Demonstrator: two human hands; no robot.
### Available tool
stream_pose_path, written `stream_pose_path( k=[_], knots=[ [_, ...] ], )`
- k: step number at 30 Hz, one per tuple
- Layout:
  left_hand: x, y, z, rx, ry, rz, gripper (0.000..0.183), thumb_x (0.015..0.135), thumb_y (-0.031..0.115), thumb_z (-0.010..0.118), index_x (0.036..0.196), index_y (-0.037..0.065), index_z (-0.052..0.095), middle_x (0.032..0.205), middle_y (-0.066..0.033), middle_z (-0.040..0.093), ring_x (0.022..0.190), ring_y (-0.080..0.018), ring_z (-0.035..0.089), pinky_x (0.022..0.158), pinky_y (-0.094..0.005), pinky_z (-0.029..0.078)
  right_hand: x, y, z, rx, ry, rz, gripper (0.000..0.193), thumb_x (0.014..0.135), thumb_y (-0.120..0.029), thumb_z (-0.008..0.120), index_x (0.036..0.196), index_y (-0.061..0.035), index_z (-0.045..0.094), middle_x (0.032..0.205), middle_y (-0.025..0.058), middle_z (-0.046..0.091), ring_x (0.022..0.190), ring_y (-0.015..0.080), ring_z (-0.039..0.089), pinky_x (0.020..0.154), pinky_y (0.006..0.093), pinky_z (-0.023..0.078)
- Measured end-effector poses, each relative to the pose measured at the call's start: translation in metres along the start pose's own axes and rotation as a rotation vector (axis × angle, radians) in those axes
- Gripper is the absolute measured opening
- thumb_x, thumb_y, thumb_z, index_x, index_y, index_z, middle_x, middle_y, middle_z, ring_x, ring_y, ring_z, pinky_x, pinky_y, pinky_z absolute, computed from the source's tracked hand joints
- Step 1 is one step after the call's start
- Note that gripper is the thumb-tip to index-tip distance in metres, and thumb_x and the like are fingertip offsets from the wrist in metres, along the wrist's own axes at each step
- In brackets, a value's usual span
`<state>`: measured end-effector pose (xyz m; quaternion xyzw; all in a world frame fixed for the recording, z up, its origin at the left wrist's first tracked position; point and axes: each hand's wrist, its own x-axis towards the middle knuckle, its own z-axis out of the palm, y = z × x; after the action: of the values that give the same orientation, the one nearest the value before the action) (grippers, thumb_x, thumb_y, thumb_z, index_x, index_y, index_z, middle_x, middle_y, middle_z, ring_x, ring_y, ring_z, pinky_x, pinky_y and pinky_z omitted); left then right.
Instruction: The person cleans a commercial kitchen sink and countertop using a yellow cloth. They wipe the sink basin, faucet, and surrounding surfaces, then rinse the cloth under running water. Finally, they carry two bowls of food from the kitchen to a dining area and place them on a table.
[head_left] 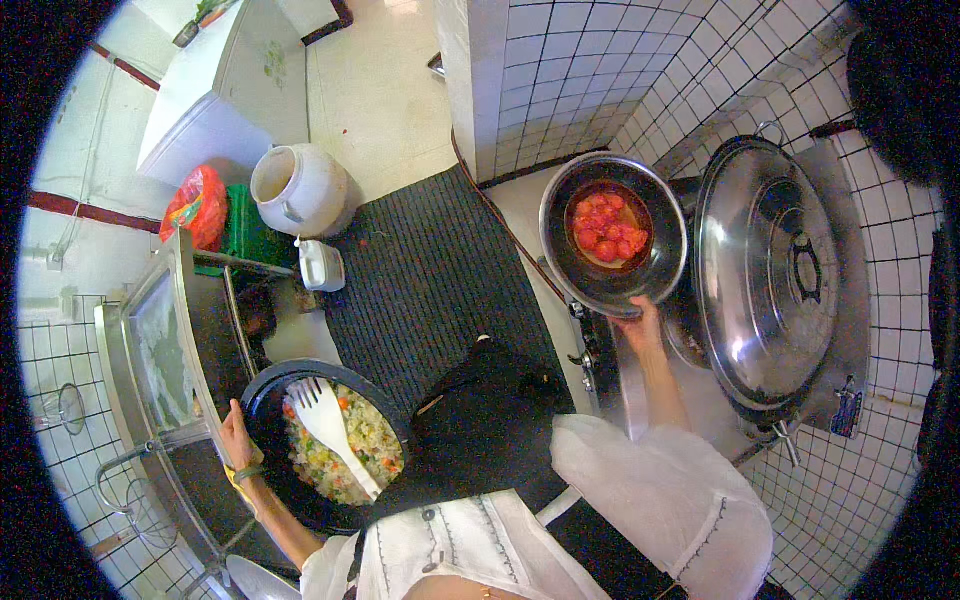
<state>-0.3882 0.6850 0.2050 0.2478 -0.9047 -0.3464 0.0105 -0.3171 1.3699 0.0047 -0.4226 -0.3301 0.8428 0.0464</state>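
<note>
My right hand (640, 325) grips the near rim of a wide steel bowl (665, 255), thumb over the edge. Glossy red pieces (606, 228), possibly tomatoes, sit in reddish liquid at its bottom. On the other side, my left hand (236, 437) curls against the outer left side of a black pot (262, 400), which leans close to my body. Inside it lies rice mixed with bits of vegetable (375, 430). A white slotted spatula (335, 430) rests on the rice, its handle toward me.
A large domed steel lid (765, 275) covers the stove area at the right. Stove knobs (588, 360) line its front edge. A metal rack with a sink (160, 350) stands left. A pale jar (300, 195), white jug (321, 266) and red bag (197, 205) stand beyond a black mat (435, 270).
</note>
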Motion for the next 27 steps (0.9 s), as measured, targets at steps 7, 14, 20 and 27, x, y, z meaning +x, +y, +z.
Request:
stream_pose_path(
  k=[7,14,20,27],
  knots=[
    [-0.011,0.008,-0.002,-0.068,0.076,0.063,0.046,0.093,0.039,0.051,0.06,0.012,0.034,0.062,0.0078,0.026,0.058,-0.0062,0.021,0.052,-0.0266,0.017,-0.006,-0.019,0.011,0.019,-0.111,0.046,0.069,0.083,-0.054,0.055,0.131,-0.0064,0.039,0.126,0.0153,0.049,0.11,0.0342,0.052,0.081,0.0505,0.051],
    [-0.021,0.025,-0.002,0.026,0.165,0.022,0.047,0.092,0.041,0.05,0.059,0.01,0.04,0.059,0.0065,0.032,0.055,-0.0068,0.026,0.048,-0.0278,0.02,-0.081,0.025,0.027,-0.21,-0.25,0.41,0.067,0.086,-0.058,0.048,0.135,-0.0134,0.037,0.127,0.0143,0.051,0.11,0.0299,0.053,0.08,0.0377,0.049],
    [-0.028,0.025,-0.014,0.158,0.216,0.026,0.051,0.09,0.045,0.05,0.078,-0.003,0.063,0.059,-0.004,0.052,0.059,-0.0107,0.045,0.052,-0.0314,0.035,-0.066,0.075,0.092,-1.279,-0.814,-0.009,0.055,0.089,-0.03,0.058,0.134,-0.0051,0.04,0.127,0.0135,0.053,0.114,0.0225,0.051,0.096,0.0349,0.04],
    [-0.042,0.014,-0.014,0.358,0.358,-0.219,0.055,0.084,0.054,0.047,0.072,0.003,0.062,0.064,-0.0216,0.057,0.066,-0.0413,0.056,0.06,-0.045,0.042,0.005,0.087,0.169,-1.607,-1.241,0.587,0.076,0.086,-0.055,0.051,0.142,-0.01,0.028,0.144,0.0117,0.032,0.131,0.0235,0.032,0.106,0.0328,0.026]
  ],
)
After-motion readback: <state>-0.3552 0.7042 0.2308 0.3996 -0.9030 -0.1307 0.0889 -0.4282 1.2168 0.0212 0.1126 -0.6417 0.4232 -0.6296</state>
